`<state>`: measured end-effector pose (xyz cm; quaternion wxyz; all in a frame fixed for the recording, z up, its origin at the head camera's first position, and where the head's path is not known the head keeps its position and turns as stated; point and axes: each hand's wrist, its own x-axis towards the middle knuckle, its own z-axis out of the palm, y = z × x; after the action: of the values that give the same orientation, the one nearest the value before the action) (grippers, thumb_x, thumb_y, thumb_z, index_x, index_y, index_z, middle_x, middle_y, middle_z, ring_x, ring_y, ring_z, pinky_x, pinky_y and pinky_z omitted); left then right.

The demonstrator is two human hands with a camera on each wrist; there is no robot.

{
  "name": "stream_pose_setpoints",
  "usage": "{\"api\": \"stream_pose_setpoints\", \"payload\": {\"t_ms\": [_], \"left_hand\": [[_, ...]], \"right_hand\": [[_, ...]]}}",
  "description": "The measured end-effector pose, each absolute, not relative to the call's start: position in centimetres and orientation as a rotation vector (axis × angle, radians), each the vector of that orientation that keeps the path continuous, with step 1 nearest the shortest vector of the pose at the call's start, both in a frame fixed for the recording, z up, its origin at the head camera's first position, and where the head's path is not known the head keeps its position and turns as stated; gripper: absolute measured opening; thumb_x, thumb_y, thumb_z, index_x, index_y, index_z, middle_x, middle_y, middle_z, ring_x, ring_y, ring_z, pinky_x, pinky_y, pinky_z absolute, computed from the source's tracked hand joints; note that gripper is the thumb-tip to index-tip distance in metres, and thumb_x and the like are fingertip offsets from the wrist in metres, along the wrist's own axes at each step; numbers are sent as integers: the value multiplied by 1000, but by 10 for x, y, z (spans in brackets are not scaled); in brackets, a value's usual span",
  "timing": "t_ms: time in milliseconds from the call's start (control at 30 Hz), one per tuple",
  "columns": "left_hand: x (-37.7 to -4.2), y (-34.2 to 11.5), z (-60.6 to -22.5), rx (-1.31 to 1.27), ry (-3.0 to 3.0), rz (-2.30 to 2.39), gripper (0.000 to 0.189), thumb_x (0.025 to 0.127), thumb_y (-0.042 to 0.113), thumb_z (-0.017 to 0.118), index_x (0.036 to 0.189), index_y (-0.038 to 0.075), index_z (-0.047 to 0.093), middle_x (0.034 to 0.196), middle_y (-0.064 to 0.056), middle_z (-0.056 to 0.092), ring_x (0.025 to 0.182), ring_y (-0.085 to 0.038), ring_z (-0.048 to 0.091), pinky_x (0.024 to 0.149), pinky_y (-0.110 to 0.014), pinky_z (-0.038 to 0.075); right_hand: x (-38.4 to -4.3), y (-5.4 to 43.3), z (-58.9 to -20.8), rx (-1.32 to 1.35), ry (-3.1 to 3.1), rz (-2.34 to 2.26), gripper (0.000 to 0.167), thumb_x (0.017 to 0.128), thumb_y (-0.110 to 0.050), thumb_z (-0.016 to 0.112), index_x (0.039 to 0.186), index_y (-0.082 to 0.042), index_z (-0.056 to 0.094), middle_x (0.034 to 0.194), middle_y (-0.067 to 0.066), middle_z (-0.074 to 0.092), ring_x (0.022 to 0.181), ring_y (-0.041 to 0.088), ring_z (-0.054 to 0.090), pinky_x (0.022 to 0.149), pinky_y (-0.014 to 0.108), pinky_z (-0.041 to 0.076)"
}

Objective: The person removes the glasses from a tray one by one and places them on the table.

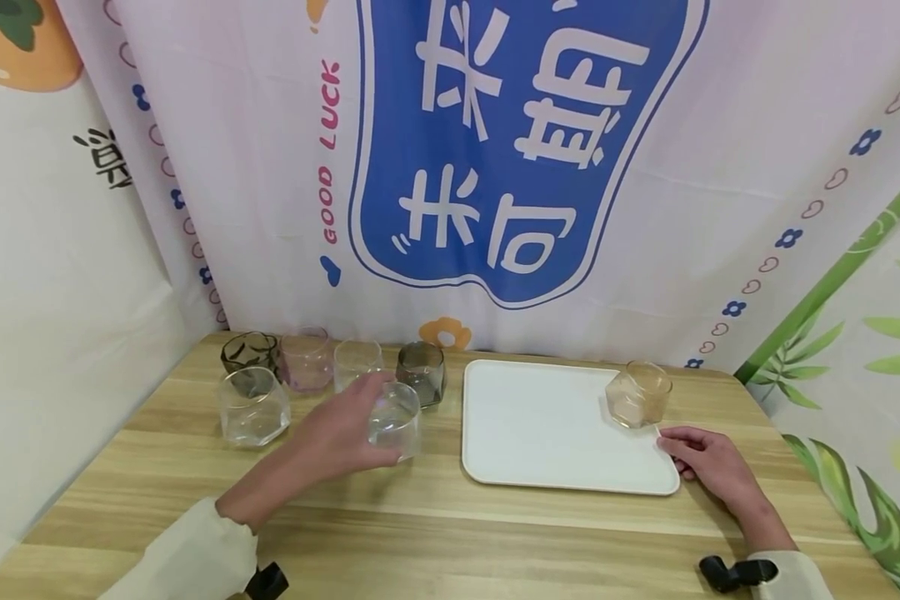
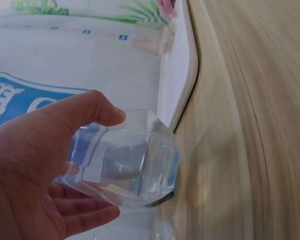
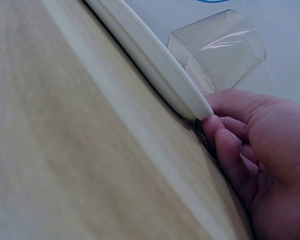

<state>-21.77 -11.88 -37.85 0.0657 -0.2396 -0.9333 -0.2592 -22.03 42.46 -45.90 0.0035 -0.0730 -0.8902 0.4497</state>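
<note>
My left hand (image 1: 337,429) grips a clear faceted glass (image 1: 399,423), left of the white tray (image 1: 547,433). In the left wrist view the thumb lies along one side of this glass (image 2: 135,155) and the fingers are on the other. At the tray's right edge, my right hand (image 1: 712,468) pinches the rim between thumb and fingers; the right wrist view shows the tray edge (image 3: 190,92) held there. An amber-tinted glass (image 1: 639,398) stands on the tray's right side, close to that hand.
Behind and left of the left hand stand several glasses: a clear one (image 1: 253,408), a dark one (image 1: 247,348), a pink one (image 1: 306,367), another clear one (image 1: 356,357) and a grey one (image 1: 422,375). A printed cloth (image 1: 270,208) hangs behind the wooden table (image 1: 420,533).
</note>
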Motion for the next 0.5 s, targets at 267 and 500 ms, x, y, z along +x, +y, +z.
{"api": "stream_pose_setpoints", "payload": {"t_ms": [267,500], "left_hand": [[-218,-143,-372,-674,-2861,-725,92,72,37,90,146,8,44,128,-19,61,98,-32,67,71,-43,58],[-219,-156,-370,-634,-2901,-676,90,73,38,88,145,8,44,131,-24,59,92,-32,67,64,-45,56]], "right_hand": [[-223,424,-461,-202,-2787,1414,52,100,-33,70,130,9,64,88,5,68,73,12,61,62,27,54],[-223,427,-461,-202,-2793,1399,53,99,-35,71,129,8,65,86,5,68,72,12,61,61,27,54]]}}
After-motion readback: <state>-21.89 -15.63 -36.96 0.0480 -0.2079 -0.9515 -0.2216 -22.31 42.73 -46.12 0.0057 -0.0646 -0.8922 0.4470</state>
